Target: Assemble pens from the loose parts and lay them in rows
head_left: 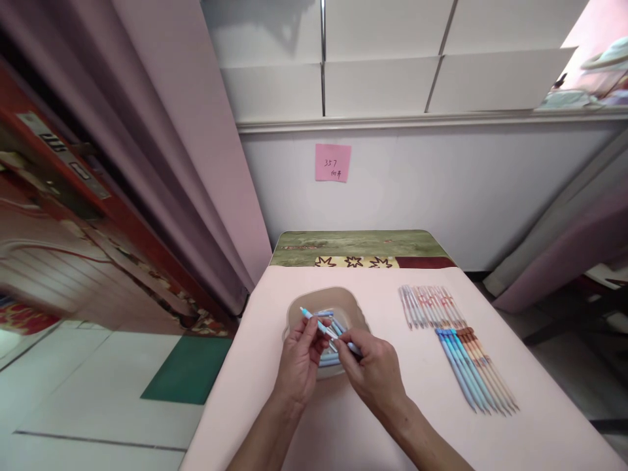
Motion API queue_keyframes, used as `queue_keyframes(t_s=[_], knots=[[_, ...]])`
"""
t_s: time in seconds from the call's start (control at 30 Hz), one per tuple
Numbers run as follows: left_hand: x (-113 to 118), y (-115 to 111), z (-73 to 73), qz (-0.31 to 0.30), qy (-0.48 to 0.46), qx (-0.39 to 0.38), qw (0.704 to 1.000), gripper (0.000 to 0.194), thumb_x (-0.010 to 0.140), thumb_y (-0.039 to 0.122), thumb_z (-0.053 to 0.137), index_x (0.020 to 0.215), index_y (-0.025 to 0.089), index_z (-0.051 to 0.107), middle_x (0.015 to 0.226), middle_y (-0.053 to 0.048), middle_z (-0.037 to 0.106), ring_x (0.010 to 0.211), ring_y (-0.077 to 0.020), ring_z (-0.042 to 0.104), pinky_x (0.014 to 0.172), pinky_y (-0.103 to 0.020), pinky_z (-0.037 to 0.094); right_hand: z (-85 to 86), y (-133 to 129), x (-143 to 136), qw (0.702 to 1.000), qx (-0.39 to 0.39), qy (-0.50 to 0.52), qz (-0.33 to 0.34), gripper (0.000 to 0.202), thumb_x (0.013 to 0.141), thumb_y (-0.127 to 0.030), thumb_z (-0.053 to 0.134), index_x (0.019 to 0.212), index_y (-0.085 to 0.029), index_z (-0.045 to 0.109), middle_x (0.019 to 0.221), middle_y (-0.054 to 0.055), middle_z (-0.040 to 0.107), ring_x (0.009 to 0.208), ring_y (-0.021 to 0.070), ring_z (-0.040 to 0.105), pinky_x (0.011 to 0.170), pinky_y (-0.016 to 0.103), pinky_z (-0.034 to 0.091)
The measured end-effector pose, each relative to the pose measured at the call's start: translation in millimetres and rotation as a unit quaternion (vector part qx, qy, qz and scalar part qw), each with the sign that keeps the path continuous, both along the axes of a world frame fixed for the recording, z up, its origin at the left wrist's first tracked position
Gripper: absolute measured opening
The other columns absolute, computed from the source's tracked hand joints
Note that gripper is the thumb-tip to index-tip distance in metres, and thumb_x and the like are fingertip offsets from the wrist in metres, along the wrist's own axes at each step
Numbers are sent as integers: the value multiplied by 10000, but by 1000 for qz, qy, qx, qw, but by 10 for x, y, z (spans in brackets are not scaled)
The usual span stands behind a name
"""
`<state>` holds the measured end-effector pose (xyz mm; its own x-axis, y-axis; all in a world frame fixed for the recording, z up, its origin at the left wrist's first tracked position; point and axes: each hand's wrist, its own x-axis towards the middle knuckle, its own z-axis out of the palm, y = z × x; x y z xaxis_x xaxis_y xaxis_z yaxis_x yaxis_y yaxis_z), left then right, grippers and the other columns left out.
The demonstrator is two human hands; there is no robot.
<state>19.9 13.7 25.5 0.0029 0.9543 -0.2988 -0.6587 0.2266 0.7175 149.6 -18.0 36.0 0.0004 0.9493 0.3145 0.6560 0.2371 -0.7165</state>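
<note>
Over the container, my left hand pinches a slim light-blue and white pen, which slants down to the right. My right hand is closed at the pen's lower end, its thumb and forefinger around a short blue piece that looks like a pen cap; the fingers partly hide it. Beneath both hands stands a beige plastic container with several blue pens lying loose inside. Part of its near side is covered by my hands.
On the pink-covered table, at the right, lies a row of pale, clear-barrelled pens. Nearer me is a row of blue pens and beige, brown-topped pens. A pink note is stuck on the wall behind.
</note>
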Motion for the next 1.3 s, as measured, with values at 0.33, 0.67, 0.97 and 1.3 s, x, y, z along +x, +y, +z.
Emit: queue_keyframes(t_s=[0.33,0.67,0.97,1.3], knots=[[30,-3,-24,18,-44,-14,999,164,692,197,755,792,99,671,769,-55,696,575,-80,599,536,-161,517,-64,1,2,1000,10,-10,-16,217,867,-314,506,746,-205,650,666,20,666,549,124,565,547,218,328],[42,-35,-61,30,-76,-47,996,101,750,169,699,818,98,674,764,-66,704,619,-108,638,541,-171,527,-53,-3,-74,998,35,-59,-13,202,869,-269,482,741,-202,623,673,24,663,578,134,585,556,231,321],[-104,62,-138,43,-66,-103,992,84,848,166,587,828,108,644,762,-66,703,561,-95,626,439,-156,494,28,-45,80,999,-7,-27,-17,192,804,-295,536,652,-209,615,544,-6,600,460,106,490,497,219,283],[-88,52,-42,-5,-153,-104,983,148,890,167,521,892,80,640,944,-160,713,844,-196,697,668,-245,594,-73,11,73,996,-65,61,4,248,822,-381,561,672,-212,662,492,-18,517,455,100,404,471,222,259]])
